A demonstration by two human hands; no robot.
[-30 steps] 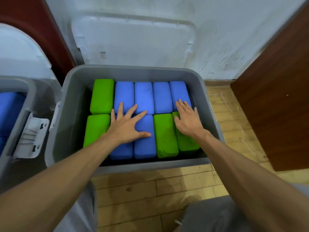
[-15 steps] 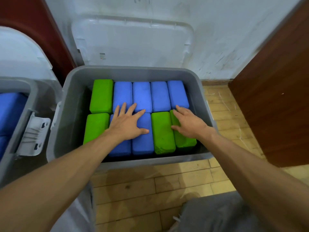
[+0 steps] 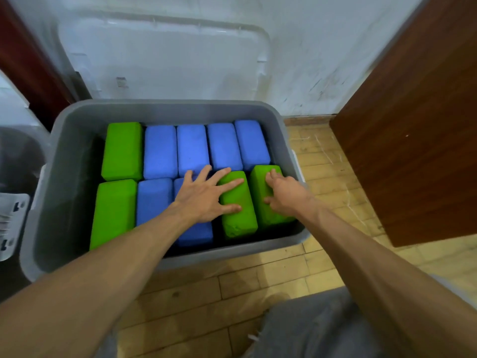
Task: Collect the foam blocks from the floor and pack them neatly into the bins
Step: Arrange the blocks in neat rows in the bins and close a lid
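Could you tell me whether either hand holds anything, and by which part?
Nothing is held: left hand lies flat on the inner green block, right hand on the outer green block.

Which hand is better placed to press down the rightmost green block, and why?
Right. The right hand lies on the rightmost green block, by the bin wall. The left hand is spread over the next green block and a blue block, so it would have to shift across.
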